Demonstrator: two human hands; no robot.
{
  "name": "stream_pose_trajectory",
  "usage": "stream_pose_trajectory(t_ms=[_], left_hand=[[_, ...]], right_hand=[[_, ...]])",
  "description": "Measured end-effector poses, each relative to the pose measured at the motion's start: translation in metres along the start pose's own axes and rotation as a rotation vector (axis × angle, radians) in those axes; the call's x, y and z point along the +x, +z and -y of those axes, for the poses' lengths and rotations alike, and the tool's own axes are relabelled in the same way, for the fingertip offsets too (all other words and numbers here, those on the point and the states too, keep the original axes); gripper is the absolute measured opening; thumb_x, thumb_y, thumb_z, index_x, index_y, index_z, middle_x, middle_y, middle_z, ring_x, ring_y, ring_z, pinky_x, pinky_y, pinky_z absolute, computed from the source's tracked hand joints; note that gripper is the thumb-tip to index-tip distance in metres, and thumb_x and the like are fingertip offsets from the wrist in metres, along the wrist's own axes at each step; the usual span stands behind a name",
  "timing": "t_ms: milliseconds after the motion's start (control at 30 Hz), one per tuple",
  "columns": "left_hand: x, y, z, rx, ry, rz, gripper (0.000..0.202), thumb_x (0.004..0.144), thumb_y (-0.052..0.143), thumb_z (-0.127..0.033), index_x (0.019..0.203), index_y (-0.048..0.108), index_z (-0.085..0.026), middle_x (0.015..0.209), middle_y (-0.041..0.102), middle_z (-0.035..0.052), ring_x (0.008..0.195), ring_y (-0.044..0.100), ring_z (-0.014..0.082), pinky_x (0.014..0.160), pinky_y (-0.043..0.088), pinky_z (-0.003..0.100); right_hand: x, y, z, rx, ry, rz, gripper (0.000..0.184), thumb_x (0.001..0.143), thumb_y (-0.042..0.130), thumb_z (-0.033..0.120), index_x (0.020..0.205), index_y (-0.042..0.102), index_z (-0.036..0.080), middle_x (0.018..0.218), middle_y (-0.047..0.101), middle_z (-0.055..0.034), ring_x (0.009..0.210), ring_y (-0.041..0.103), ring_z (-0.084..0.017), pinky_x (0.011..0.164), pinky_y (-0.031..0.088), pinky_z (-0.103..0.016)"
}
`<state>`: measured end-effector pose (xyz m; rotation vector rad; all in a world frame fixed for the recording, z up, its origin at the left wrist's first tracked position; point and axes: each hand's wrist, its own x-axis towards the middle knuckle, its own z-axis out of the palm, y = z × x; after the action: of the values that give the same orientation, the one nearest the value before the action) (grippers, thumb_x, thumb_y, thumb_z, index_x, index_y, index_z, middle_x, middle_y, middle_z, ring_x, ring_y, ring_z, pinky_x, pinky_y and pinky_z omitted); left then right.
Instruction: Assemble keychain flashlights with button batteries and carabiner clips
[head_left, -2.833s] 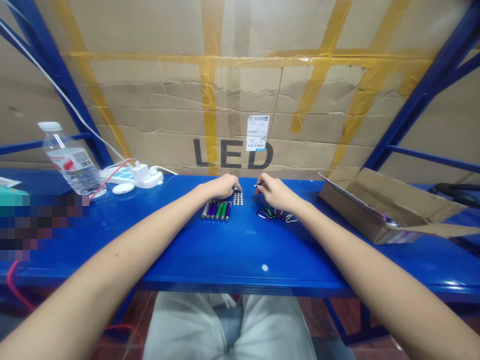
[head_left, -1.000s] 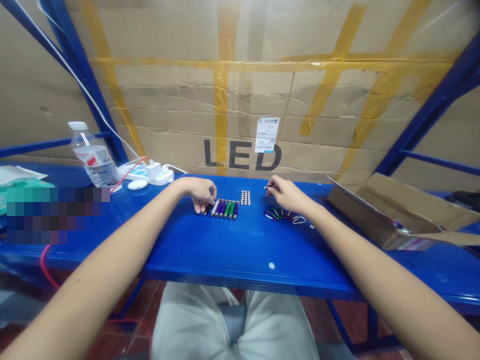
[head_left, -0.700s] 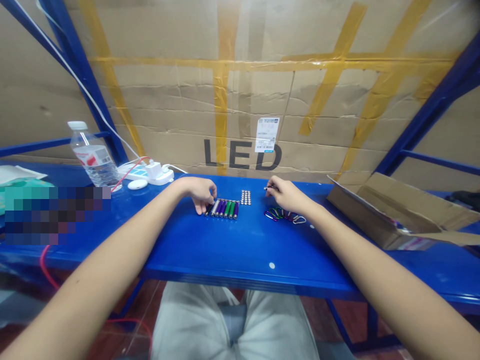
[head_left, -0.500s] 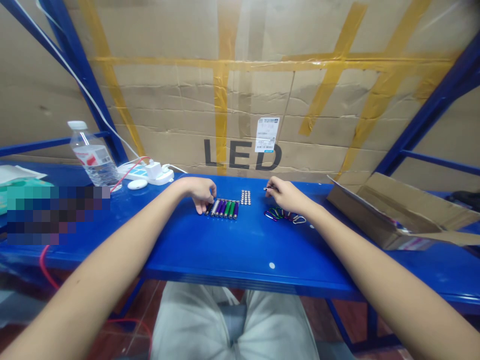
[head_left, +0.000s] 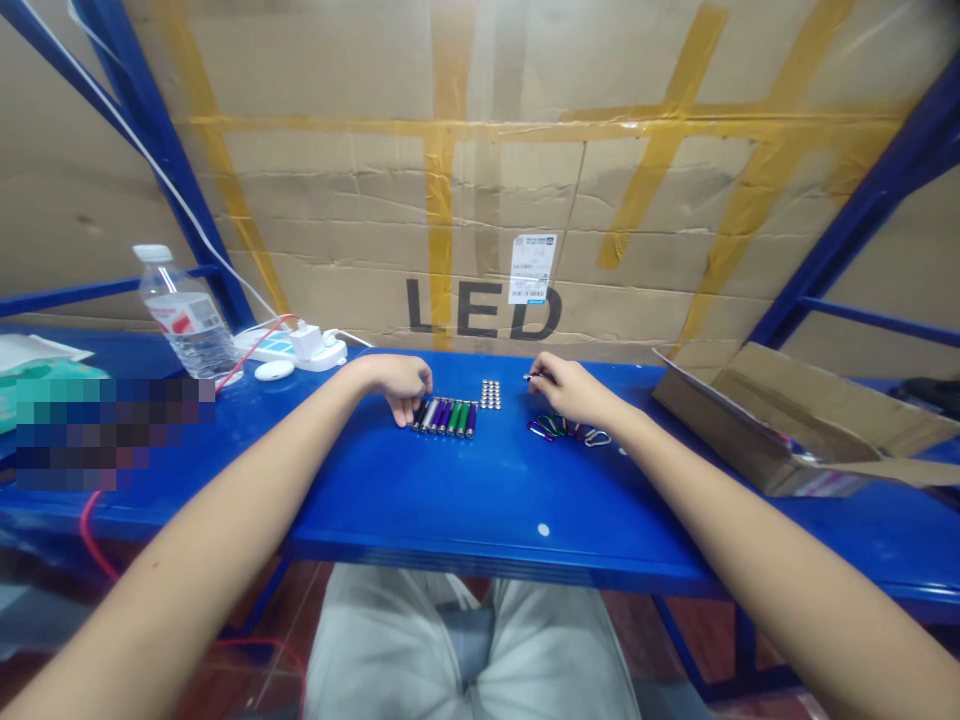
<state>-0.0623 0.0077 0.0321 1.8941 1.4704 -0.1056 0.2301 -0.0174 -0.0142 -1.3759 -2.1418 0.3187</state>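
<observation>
My left hand [head_left: 405, 385] rests at the left end of a row of small metallic tubes [head_left: 446, 417], which look like mini flashlights in black, silver, purple and green. Its fingers reach down apart beside the black tube at that end; I cannot see a grip on it. To the right of the row, several small silver button cells [head_left: 490, 394] are laid out in a block. My right hand [head_left: 562, 385] is closed above the table, pinching a small dark piece [head_left: 529, 377] with a bright end. Below it lie several coloured carabiners [head_left: 570, 432].
An open cardboard box [head_left: 787, 440] stands at the right. On the left are a water bottle [head_left: 187, 315], a white power strip [head_left: 281, 345] with cables, and a round white object [head_left: 274, 371]. A large taped carton [head_left: 345, 220] backs the blue table [head_left: 450, 500].
The fingers of my left hand have shifted slightly up and right along the end of the row. My right hand stays nearly in place with the small dark piece.
</observation>
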Motion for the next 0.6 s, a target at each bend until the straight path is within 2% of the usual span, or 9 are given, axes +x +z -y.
stream_pose_trajectory(t_ms=[267, 333, 367, 433, 467, 500, 567, 600], left_hand=[[0.004, -0.003, 0.004, 0.054, -0.003, -0.004, 0.054, 0.073, 0.046, -0.009, 0.127, 0.052, -0.009, 0.086, 0.072, 0.012, 0.061, 0.071, 0.0214, 0.063, 0.058, 0.032], [0.007, -0.005, 0.004, 0.123, -0.005, -0.086, 0.046, 0.075, 0.048, -0.01, 0.12, 0.057, -0.011, 0.085, 0.072, 0.0114, 0.064, 0.07, 0.0211, 0.064, 0.057, 0.032], [0.008, -0.005, 0.004, 0.167, 0.032, -0.177, 0.039, 0.076, 0.049, -0.012, 0.113, 0.061, -0.012, 0.086, 0.072, 0.0109, 0.068, 0.07, 0.0209, 0.067, 0.056, 0.032], [0.011, -0.002, -0.001, 0.222, 0.211, -0.424, 0.023, 0.078, 0.053, -0.016, 0.098, 0.065, -0.014, 0.09, 0.072, 0.0097, 0.079, 0.069, 0.0206, 0.076, 0.054, 0.032], [0.012, 0.002, -0.005, 0.213, 0.35, -0.549, 0.017, 0.08, 0.056, -0.019, 0.093, 0.066, -0.015, 0.094, 0.072, 0.0089, 0.086, 0.068, 0.0203, 0.081, 0.053, 0.032], [0.012, 0.008, -0.011, 0.16, 0.495, -0.615, 0.017, 0.082, 0.058, -0.022, 0.095, 0.066, -0.016, 0.098, 0.071, 0.008, 0.091, 0.066, 0.0199, 0.084, 0.052, 0.032], [0.011, 0.023, -0.023, 0.045, 0.732, -0.605, 0.02, 0.083, 0.061, -0.027, 0.099, 0.065, -0.016, 0.098, 0.071, 0.0062, 0.091, 0.065, 0.0174, 0.086, 0.051, 0.031], [0.01, 0.031, -0.029, 0.005, 0.804, -0.592, 0.021, 0.083, 0.063, -0.027, 0.1, 0.064, -0.016, 0.098, 0.07, 0.0057, 0.09, 0.064, 0.0166, 0.085, 0.051, 0.03]], right_hand=[[0.0, 0.0, -0.002, 0.003, -0.009, 0.0, 0.005, 0.092, 0.048, 0.018, 0.088, 0.049, 0.021, 0.084, 0.07, -0.0062, 0.079, 0.063, -0.02, 0.07, 0.044, -0.032], [0.0, 0.001, -0.002, 0.027, -0.028, -0.007, 0.005, 0.091, 0.048, 0.018, 0.087, 0.05, 0.021, 0.082, 0.07, -0.0054, 0.078, 0.063, -0.02, 0.071, 0.045, -0.032], [0.001, 0.001, -0.002, 0.065, -0.034, -0.007, 0.005, 0.091, 0.049, 0.019, 0.087, 0.05, 0.021, 0.081, 0.069, -0.0047, 0.077, 0.063, -0.02, 0.071, 0.046, -0.033], [0.001, 0.003, 0.0, 0.216, -0.018, 0.011, 0.004, 0.091, 0.05, 0.021, 0.087, 0.05, 0.021, 0.076, 0.067, -0.0033, 0.074, 0.064, -0.019, 0.071, 0.049, -0.033], [0.001, 0.004, 0.001, 0.314, 0.003, 0.029, 0.005, 0.091, 0.051, 0.023, 0.087, 0.05, 0.021, 0.073, 0.066, -0.0025, 0.071, 0.065, -0.018, 0.071, 0.05, -0.034], [0.002, 0.005, 0.003, 0.414, 0.026, 0.048, 0.007, 0.091, 0.054, 0.025, 0.087, 0.05, 0.021, 0.071, 0.065, -0.0016, 0.069, 0.065, -0.018, 0.07, 0.051, -0.034], [0.002, 0.008, 0.007, 0.576, 0.053, 0.09, 0.015, 0.088, 0.061, 0.031, 0.087, 0.05, 0.021, 0.067, 0.065, -0.0001, 0.064, 0.065, -0.017, 0.067, 0.053, -0.033], [0.002, 0.009, 0.009, 0.632, 0.053, 0.109, 0.02, 0.086, 0.065, 0.035, 0.087, 0.05, 0.021, 0.066, 0.065, 0.0004, 0.062, 0.065, -0.016, 0.066, 0.053, -0.033]])
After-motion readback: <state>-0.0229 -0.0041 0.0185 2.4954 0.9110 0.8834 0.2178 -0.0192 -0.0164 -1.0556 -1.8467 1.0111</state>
